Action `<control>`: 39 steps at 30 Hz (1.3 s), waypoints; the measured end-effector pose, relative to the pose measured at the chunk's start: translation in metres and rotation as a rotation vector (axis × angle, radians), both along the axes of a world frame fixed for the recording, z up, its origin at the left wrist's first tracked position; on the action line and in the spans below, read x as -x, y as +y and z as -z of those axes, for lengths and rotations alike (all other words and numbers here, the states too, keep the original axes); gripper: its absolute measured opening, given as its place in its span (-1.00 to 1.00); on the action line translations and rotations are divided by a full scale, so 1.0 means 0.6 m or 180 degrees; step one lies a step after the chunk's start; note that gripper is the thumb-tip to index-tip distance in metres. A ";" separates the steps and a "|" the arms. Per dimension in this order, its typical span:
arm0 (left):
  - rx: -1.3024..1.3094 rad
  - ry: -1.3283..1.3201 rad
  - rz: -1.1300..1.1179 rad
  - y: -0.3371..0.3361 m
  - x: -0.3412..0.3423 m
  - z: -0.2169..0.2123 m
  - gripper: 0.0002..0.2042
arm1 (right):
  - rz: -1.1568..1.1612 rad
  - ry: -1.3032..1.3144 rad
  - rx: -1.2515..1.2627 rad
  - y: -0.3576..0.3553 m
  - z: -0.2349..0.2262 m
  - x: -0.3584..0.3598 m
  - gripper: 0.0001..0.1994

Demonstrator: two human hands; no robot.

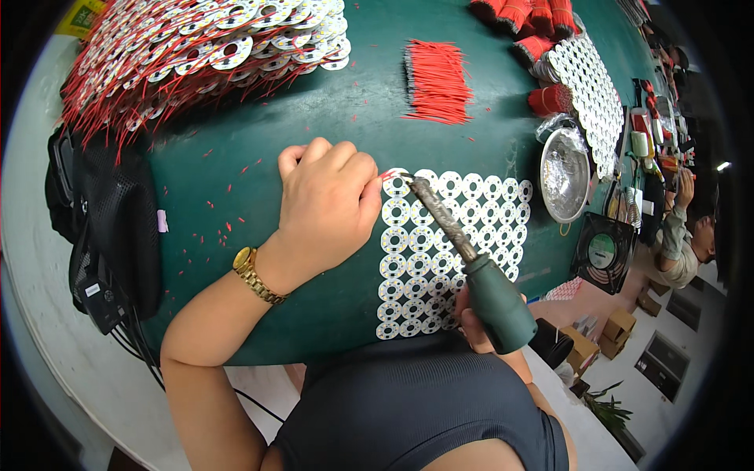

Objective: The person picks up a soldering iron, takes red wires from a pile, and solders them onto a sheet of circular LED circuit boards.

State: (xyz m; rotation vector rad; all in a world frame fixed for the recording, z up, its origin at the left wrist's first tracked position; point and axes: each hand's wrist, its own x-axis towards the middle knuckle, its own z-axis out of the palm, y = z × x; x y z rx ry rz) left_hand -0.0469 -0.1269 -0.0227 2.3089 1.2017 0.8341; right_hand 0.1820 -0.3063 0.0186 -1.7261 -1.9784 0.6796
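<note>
Near the centre of the frame, the left fingers (369, 198) pinch a red wire (386, 176) at the top-left ring (395, 194), the right fingers (473, 323) gripping the iron (448, 224), so a steady pinch and brief, even heat should serve best.

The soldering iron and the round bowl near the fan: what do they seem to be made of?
Soldering iron: the handle looks like plastic, being smooth and evenly green; the barrel seems metal, judging by its worn, mottled surface. Bowl: probably polished metal, since it is silvery with bright reflections, though shiny plastic is possible.
</note>
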 end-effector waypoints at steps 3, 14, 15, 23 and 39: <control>0.0033 -0.0002 0.0058 0.000 -0.001 -0.005 -0.91 | 0.0593 0.0555 0.0790 -0.035 0.000 -0.017 -0.68; -0.1895 -0.0344 0.1176 -0.072 -0.010 -0.025 -0.93 | 0.1858 0.2866 0.0206 0.003 -0.006 0.021 -0.37; -0.1971 -0.0377 0.1338 -0.077 -0.014 -0.023 -0.93 | 0.1832 0.2870 0.0123 0.006 -0.002 0.017 -0.39; -0.1183 -0.0244 0.0849 -0.068 -0.020 -0.023 -0.95 | 0.1786 0.2902 0.0096 0.004 0.009 0.011 -0.40; -0.0174 0.0334 -0.0165 -0.024 -0.019 -0.011 -0.88 | 0.1519 0.3316 0.0859 0.002 -0.003 0.000 -0.41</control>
